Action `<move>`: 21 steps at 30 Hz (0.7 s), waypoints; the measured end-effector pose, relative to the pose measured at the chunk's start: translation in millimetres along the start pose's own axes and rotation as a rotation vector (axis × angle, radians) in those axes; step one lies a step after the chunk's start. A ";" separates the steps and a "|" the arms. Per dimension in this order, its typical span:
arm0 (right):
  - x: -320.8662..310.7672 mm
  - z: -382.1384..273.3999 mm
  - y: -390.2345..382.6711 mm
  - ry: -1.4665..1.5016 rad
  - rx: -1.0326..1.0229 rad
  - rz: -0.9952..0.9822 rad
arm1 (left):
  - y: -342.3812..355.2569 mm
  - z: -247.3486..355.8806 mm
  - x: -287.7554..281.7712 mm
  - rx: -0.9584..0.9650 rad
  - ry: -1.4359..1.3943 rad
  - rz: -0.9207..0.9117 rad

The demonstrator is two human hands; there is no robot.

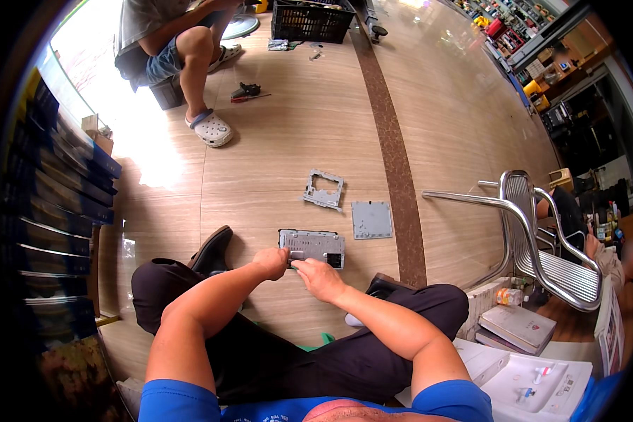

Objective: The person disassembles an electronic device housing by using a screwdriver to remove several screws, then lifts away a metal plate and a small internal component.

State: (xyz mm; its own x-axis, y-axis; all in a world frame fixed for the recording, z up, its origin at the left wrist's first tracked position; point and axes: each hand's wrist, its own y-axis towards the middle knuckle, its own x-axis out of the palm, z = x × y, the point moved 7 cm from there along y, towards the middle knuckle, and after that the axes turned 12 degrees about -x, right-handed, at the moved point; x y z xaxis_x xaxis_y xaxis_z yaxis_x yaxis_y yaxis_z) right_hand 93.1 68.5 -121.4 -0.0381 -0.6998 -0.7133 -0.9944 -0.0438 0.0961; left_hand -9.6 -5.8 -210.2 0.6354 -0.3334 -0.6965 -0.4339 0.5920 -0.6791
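1. As both hands meet at its near edge, the grey rectangular metal electronics chassis (312, 247) lies on the wooden plank floor (281, 141) between the person's feet; the left hand (271, 262) grips its near left corner with fingers curled, and the right hand (318, 278) pinches a small part at the same edge.
2. Judged partly dismantled: a flat grey square metal cover plate (371, 219) and a grey openwork metal bracket frame (323, 190) lie apart on the floor just beyond the chassis; the body itself seems unopened further.
3. Black lattice plastic crate (309, 21), at the floor's far edge: contents not discernible.
4. Black-handled tool with a red screwdriver (248, 92), near a seated second person's sandalled foot (212, 128).
5. Steel slatted chair (541, 243), right, unoccupied.
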 end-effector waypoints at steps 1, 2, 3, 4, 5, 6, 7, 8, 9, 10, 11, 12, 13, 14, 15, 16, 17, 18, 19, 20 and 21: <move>-0.5 -1.6 0.4 0.001 -0.001 0.000 | 0.0 -0.5 0.1 -0.001 0.000 0.000; -0.7 -3.9 0.8 0.039 -0.007 0.004 | 0.2 -1.1 0.6 -0.002 0.015 0.001; -1.4 -5.6 1.2 0.077 -0.012 0.008 | 0.3 -0.8 0.5 -0.001 0.030 0.002; -1.5 -6.3 1.7 0.076 -0.012 0.008 | 0.2 -0.6 0.0 -0.001 0.029 0.002; -0.8 -6.8 2.2 0.104 -0.011 0.005 | -0.2 0.0 -0.6 0.003 0.034 0.001; 0.0 -7.0 2.1 0.131 -0.009 0.002 | -0.9 0.7 -0.8 0.008 0.040 -0.001; -0.1 -6.9 2.0 0.131 -0.008 0.001 | -1.3 1.2 -1.1 0.008 0.039 -0.002; -0.5 -6.5 2.2 0.147 -0.007 0.006 | -1.7 1.8 -1.8 0.011 0.037 0.003; -0.7 -6.8 3.1 0.164 -0.008 0.011 | -2.5 1.3 -2.3 0.011 0.036 0.008; -0.6 -7.1 4.6 0.165 -0.009 0.010 | -1.7 -0.3 -0.5 0.010 0.035 0.008; -2.7 -4.5 6.0 0.189 0.031 0.052 | 0.3 -1.9 1.5 0.019 0.027 0.024; -4.9 -1.5 6.9 0.213 0.071 0.094 | 1.0 -2.2 1.5 0.028 0.018 0.040; -5.8 -0.6 7.8 0.213 0.070 0.093 | 2.0 -2.8 2.6 0.028 0.017 0.040; -5.0 3.0 7.5 0.182 0.107 0.056 | 3.0 -3.2 3.8 0.029 0.013 0.036; -3.5 6.4 6.2 0.153 0.143 0.019 | 3.3 -3.6 4.7 0.030 0.009 0.032; -2.6 8.0 5.2 0.154 0.142 0.018 | 4.2 -4.1 5.7 0.028 0.008 0.031; -1.0 8.3 4.5 0.104 0.114 -0.001 | 5.4 -4.4 6.4 0.027 0.000 0.035; 0.2 6.5 4.4 0.054 0.085 -0.019 | 6.4 -5.0 7.2 0.025 -0.009 0.038; 1.4 5.9 3.3 0.056 0.083 -0.021 | 7.5 -5.6 8.1 0.022 -0.010 0.037; 0.3 2.5 3.0 0.033 0.048 0.002 | 8.5 -5.7 8.5 0.027 -0.008 0.038; -1.0 -1.2 2.4 0.010 0.015 0.024 | 8.1 -5.0 8.7 0.033 -0.006 0.038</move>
State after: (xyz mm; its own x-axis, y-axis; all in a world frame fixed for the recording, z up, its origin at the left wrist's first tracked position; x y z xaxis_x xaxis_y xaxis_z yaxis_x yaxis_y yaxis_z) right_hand 90.9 68.2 -119.7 -0.0614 -0.7078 -0.7037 -0.9945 -0.0161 0.1030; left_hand -10.8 -7.5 -222.9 0.6231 -0.3057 -0.7199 -0.4366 0.6277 -0.6445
